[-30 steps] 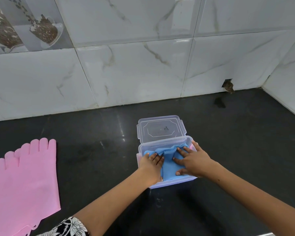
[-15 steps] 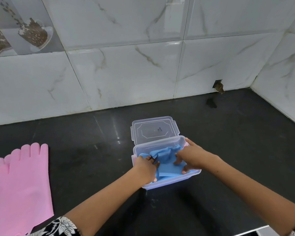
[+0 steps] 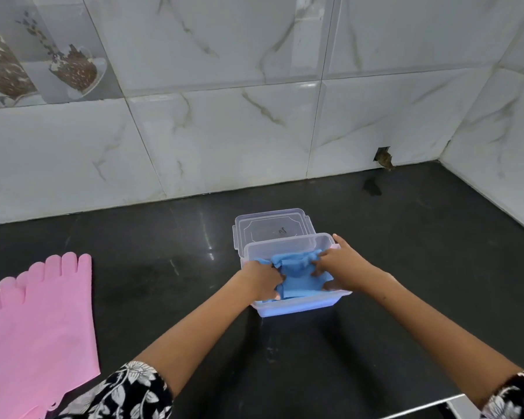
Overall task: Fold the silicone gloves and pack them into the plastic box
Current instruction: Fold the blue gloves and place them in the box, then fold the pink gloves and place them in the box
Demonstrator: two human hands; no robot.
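A clear plastic box (image 3: 300, 308) stands on the black counter, with its lid (image 3: 273, 226) lying flat just behind it. Folded blue silicone gloves (image 3: 297, 276) fill the box. My left hand (image 3: 262, 281) grips the left side of the blue gloves, fingers curled into them. My right hand (image 3: 344, 263) holds their right side, with fingers curled on the bunched top edge. Pink silicone gloves (image 3: 40, 322) lie flat at the left of the counter, fingers pointing away from me.
The black counter (image 3: 152, 267) runs back to a white marble-tiled wall (image 3: 224, 140), which turns a corner at the right. A small hole (image 3: 383, 157) sits low in the wall. The counter's front edge shows at the bottom right.
My flat hands have curled and now grip the blue gloves, bunching them up in the box. The view has shifted a little to the left.
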